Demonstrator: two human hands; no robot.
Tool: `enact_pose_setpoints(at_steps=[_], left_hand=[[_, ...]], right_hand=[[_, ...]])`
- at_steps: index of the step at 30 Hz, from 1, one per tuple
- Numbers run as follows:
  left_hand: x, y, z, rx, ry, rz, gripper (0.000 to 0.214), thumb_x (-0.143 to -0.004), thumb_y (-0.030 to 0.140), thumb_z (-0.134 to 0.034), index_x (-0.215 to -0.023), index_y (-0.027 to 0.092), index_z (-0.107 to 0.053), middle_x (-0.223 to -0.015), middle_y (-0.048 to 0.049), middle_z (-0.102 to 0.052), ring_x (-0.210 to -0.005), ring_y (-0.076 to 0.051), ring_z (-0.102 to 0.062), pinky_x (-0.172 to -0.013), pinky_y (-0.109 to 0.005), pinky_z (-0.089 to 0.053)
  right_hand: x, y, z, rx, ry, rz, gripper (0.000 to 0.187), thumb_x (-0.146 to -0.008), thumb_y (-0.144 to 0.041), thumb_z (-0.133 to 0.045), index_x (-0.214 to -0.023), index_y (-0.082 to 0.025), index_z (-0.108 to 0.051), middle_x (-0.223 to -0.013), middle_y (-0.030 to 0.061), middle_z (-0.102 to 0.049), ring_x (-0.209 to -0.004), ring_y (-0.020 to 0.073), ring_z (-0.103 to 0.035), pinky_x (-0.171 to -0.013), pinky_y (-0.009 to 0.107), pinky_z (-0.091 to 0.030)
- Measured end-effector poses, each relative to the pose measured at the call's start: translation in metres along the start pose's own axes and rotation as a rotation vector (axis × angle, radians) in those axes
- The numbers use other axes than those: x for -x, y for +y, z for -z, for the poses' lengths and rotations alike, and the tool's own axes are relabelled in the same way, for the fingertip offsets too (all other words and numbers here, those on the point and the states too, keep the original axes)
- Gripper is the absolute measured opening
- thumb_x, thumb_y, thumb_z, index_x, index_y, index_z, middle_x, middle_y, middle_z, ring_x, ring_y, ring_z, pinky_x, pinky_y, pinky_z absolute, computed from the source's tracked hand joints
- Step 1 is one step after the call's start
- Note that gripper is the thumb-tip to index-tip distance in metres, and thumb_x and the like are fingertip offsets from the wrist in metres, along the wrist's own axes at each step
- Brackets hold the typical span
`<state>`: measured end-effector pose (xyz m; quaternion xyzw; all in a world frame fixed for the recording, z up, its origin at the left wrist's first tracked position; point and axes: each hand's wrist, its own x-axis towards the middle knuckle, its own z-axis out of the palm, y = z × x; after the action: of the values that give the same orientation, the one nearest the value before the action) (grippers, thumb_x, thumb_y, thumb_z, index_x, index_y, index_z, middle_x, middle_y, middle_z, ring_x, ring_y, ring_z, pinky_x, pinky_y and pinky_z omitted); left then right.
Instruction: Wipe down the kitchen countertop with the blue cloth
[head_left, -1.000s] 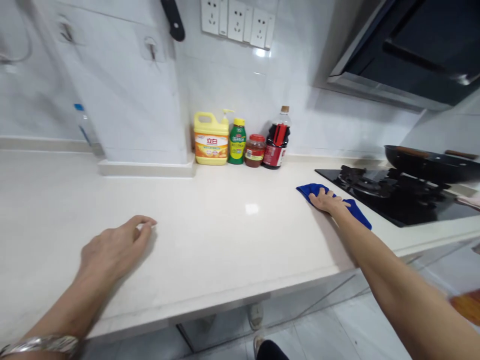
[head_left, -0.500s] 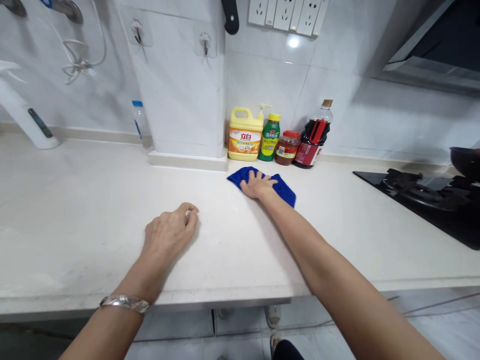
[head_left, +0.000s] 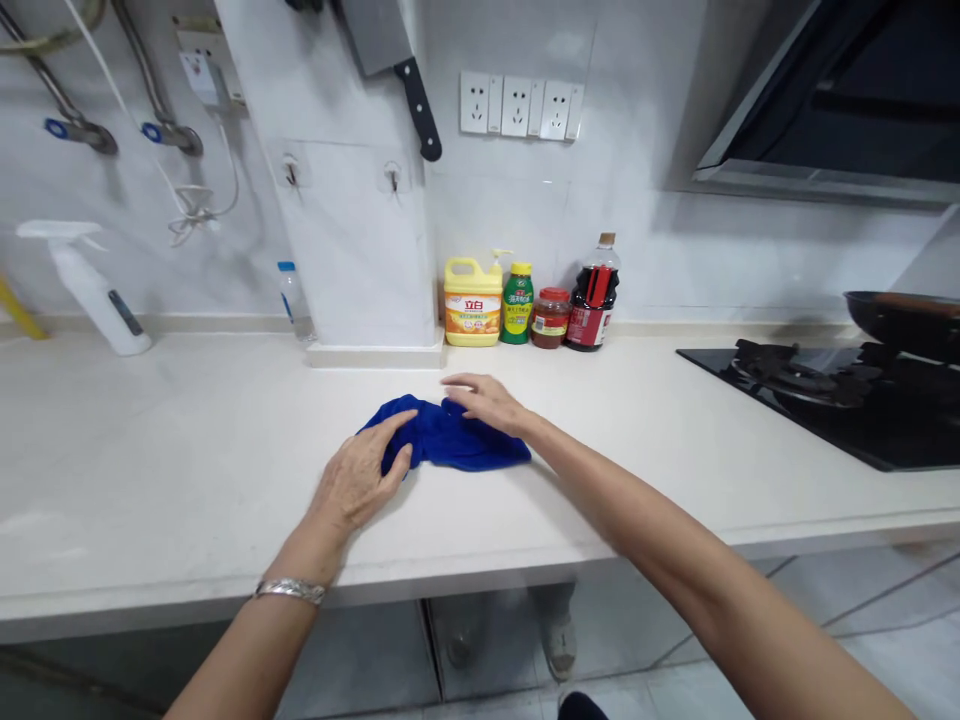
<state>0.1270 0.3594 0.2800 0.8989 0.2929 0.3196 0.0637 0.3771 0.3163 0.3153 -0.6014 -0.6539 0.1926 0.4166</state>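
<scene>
A crumpled blue cloth [head_left: 469, 445] lies on the white countertop [head_left: 600, 480] in front of me, between my two hands. My left hand [head_left: 364, 475] rests at the cloth's left end, its index finger stretched over the fabric and its thumb apart from it. Over the cloth's upper right part is my right hand [head_left: 486, 402], fingers stretched out to the left; its thumb is hard to make out. A small fold of cloth shows just under those fingers. A silver bracelet [head_left: 291, 590] circles my left wrist.
Along the back wall stand a yellow detergent jug [head_left: 472, 305], a green bottle [head_left: 517, 305], a red-lidded jar [head_left: 550, 318] and a dark sauce bottle [head_left: 592, 300]. A gas stove [head_left: 810, 390] is at right, a spray bottle [head_left: 97, 290] at left. A cleaver [head_left: 397, 65] hangs above.
The blue cloth has come left and nearer with my right hand, bunching up. My left hand has moved onto its left end, fingers now extended. The view has tilted up and shifted.
</scene>
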Motion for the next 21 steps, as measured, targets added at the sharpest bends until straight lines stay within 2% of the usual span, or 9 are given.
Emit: enact_pose_setpoints(at_steps=[2,3,5,8,10,13,17,19,21], left_hand=[[0.000,0.001,-0.001,-0.051,-0.020,0.006,0.050,-0.099,0.048,-0.040,-0.137,0.024,-0.061,-0.131,-0.0098,-0.071,-0.122,-0.029,-0.065,-0.111,-0.050,-0.050],[0.000,0.002,0.000,-0.091,-0.012,0.001,0.050,-0.098,0.049,-0.041,-0.134,0.023,-0.064,-0.128,-0.0104,-0.072,-0.121,-0.030,-0.065,-0.111,-0.051,-0.050],[0.000,0.003,0.000,-0.177,0.026,-0.002,0.052,-0.096,0.052,-0.045,-0.133,0.023,-0.065,-0.129,-0.0129,-0.069,-0.124,-0.033,-0.062,-0.110,-0.055,-0.049],[-0.002,-0.001,0.001,-0.215,0.036,0.123,0.064,-0.094,0.061,-0.045,-0.143,0.021,-0.059,-0.142,-0.0184,-0.059,-0.136,-0.038,-0.053,-0.114,-0.059,-0.045],[-0.004,-0.004,0.002,-0.177,0.015,0.287,0.072,-0.097,0.063,-0.038,-0.150,0.017,-0.051,-0.150,-0.0216,-0.052,-0.143,-0.039,-0.047,-0.118,-0.059,-0.040],[-0.004,-0.007,0.002,-0.186,-0.014,0.446,0.079,-0.097,0.060,-0.034,-0.153,0.005,-0.042,-0.143,-0.0258,-0.057,-0.137,-0.041,-0.051,-0.118,-0.058,-0.040],[-0.003,-0.001,0.003,-0.187,0.028,0.361,0.068,-0.094,0.055,-0.039,-0.142,0.010,-0.055,-0.123,-0.0209,-0.068,-0.121,-0.038,-0.060,-0.111,-0.056,-0.046],[-0.002,0.000,0.007,-0.055,0.055,0.331,0.060,-0.091,0.056,-0.043,-0.129,0.015,-0.066,-0.115,-0.0169,-0.070,-0.113,-0.034,-0.065,-0.106,-0.052,-0.050],[0.001,-0.005,0.016,0.144,0.134,0.385,0.056,-0.087,0.058,-0.048,-0.118,0.018,-0.071,-0.116,-0.0142,-0.071,-0.107,-0.030,-0.068,-0.101,-0.046,-0.053]], right_hand=[[0.014,0.027,0.019,-0.037,0.267,-0.110,0.034,-0.096,-0.027,-0.049,-0.121,-0.021,-0.071,-0.127,0.0063,-0.073,-0.106,0.0187,-0.071,-0.094,0.035,-0.058],[0.021,0.040,0.027,-0.035,0.342,-0.167,0.031,-0.095,-0.024,-0.048,-0.113,-0.020,-0.073,-0.122,0.0067,-0.074,-0.104,0.0186,-0.071,-0.090,0.032,-0.059],[0.035,0.057,0.036,-0.081,0.395,-0.256,0.030,-0.096,-0.025,-0.046,-0.109,-0.018,-0.072,-0.114,0.0084,-0.076,-0.096,0.0182,-0.072,-0.083,0.030,-0.059],[0.051,0.054,0.031,-0.045,0.314,-0.304,0.036,-0.101,-0.034,-0.043,-0.118,-0.016,-0.068,-0.113,0.0100,-0.076,-0.097,0.0198,-0.072,-0.086,0.031,-0.058],[0.057,0.037,0.020,0.168,0.222,-0.249,0.042,-0.100,-0.041,-0.048,-0.130,-0.015,-0.064,-0.121,0.0120,-0.074,-0.112,0.0243,-0.069,-0.098,0.036,-0.053],[0.061,0.010,0.003,0.481,0.113,-0.190,0.055,-0.098,-0.045,-0.053,-0.143,-0.012,-0.054,-0.132,0.0177,-0.069,-0.126,0.0300,-0.062,-0.106,0.041,-0.046],[0.060,-0.005,0.000,0.561,-0.032,-0.194,0.042,-0.100,-0.046,-0.048,-0.124,-0.017,-0.067,-0.124,0.0154,-0.073,-0.117,0.0289,-0.068,-0.095,0.036,-0.049],[0.058,-0.003,0.006,0.582,-0.059,-0.188,0.034,-0.101,-0.041,-0.048,-0.114,-0.021,-0.071,-0.121,0.0124,-0.075,-0.113,0.0272,-0.070,-0.090,0.034,-0.049],[0.058,0.001,0.015,0.594,-0.017,-0.208,0.033,-0.103,-0.035,-0.043,-0.115,-0.022,-0.071,-0.121,0.0115,-0.075,-0.112,0.0258,-0.070,-0.089,0.033,-0.048]])
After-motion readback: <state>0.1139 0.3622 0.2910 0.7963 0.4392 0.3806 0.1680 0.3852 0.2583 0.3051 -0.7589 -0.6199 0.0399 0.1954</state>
